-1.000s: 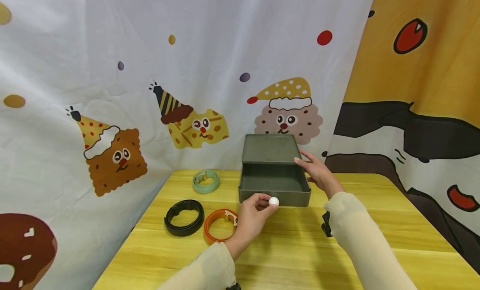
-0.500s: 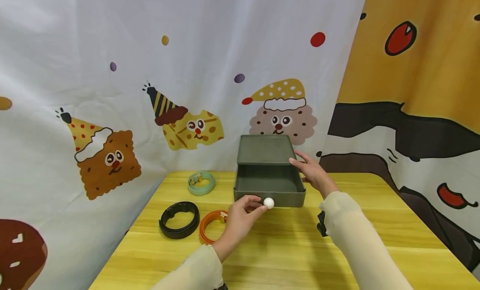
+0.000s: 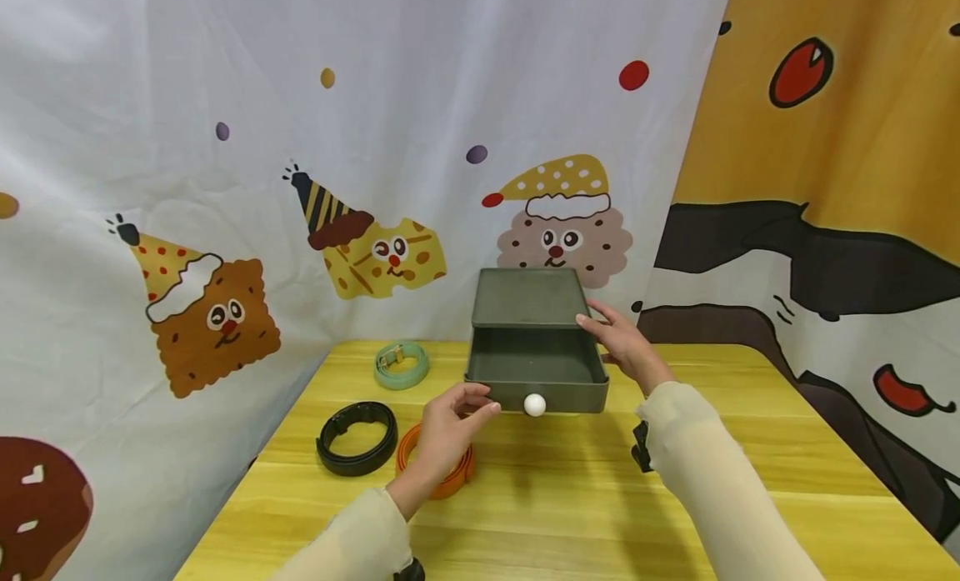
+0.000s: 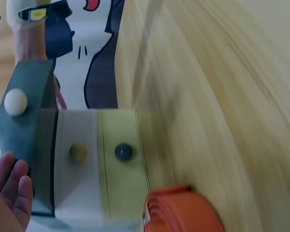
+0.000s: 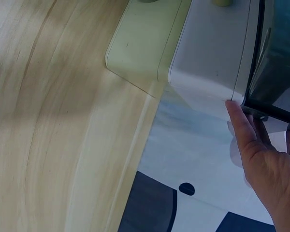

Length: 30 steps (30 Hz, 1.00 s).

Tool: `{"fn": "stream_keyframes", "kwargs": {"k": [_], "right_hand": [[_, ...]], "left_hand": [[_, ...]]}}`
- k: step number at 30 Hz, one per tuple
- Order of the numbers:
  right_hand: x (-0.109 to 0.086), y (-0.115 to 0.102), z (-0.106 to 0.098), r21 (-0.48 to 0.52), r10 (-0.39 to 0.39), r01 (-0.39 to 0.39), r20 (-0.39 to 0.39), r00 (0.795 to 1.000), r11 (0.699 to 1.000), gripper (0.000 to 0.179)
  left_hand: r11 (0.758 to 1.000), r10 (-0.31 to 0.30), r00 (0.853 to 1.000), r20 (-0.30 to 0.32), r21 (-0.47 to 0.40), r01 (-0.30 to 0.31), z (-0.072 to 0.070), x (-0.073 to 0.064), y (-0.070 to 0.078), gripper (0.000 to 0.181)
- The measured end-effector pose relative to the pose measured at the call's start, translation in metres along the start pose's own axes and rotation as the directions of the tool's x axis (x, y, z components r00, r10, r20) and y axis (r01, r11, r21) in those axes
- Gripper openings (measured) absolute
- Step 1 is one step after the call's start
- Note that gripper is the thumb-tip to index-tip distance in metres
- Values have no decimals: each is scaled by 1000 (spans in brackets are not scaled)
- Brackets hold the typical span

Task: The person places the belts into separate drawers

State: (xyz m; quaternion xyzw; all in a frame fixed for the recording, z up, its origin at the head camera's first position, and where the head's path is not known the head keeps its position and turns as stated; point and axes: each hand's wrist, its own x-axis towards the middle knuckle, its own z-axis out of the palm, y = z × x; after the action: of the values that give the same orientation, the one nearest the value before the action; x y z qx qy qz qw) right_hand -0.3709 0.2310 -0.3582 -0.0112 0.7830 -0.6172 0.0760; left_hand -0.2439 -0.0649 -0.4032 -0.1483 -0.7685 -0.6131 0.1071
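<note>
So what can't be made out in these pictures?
Back of the open drawer: head view, hidden beneath the cabinet top.
An orange belt: head view, partly behind the left grip.
Rest of the left grip: left wrist view, cut by left edge.
A dark knob: right wrist view, cut by top edge.

Two hands (image 3: 444,431) (image 3: 628,345), one cabinet (image 3: 530,298), three drawers (image 4: 26,133) (image 4: 77,193) (image 4: 123,193), three knobs (image 4: 15,102) (image 4: 78,153) (image 4: 123,152), three belts (image 3: 401,382) (image 3: 356,465) (image 3: 454,484), one table (image 3: 562,506)

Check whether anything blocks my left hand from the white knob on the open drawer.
Nothing visible does. In the head view, only a short stretch of the drawer front separates the left hand's fingers from the white knob. The orange belt lies on the table, off that path.
</note>
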Motion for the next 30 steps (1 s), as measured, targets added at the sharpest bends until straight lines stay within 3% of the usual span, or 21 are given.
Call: {"fn": "stream_keyframes", "kwargs": {"k": [14,25,30], "right_hand": [[0,0,-1,-1,2,-2,-2,1000,1000,70],[0,2,1,16,4,-4,1,1000,1000,70],[-1,0,1,12,3,-3,-5,1000,1000,69]], "left_hand": [[995,-3,993,-117,101,15,-64,26,-9,26],[977,-93,991,-94,182,109,-112,37,-11,42],[968,-82,992,-94,228,101,-135,40,-16,53]]}}
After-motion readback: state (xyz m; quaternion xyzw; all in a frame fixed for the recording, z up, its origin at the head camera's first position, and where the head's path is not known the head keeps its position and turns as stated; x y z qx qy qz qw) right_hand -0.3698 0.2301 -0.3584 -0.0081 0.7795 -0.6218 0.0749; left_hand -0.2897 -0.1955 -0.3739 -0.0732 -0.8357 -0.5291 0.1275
